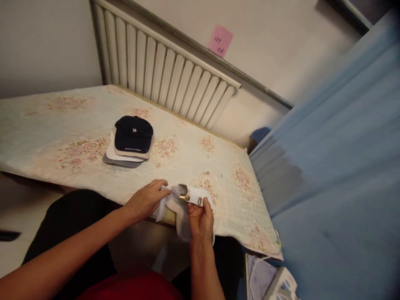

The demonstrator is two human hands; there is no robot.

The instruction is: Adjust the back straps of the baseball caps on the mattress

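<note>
Floral table [46, 125], near edge: left hand [145, 202] and right hand [200, 221] both pinch a white cap [184, 200], its brass buckle up.

Both bare forearms are reaching forward and meeting near the table's front edge, the left hand [146, 201] curling its fingers in a pinching grip while the right hand [200, 220] is pointing upward, thumb pressing forward.

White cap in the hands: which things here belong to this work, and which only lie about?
In use: white cap, its brass strap buckle, left hand, right hand.

Lying about: stack of caps, pink note, radiator, floral tablecloth, blue curtain.
</note>
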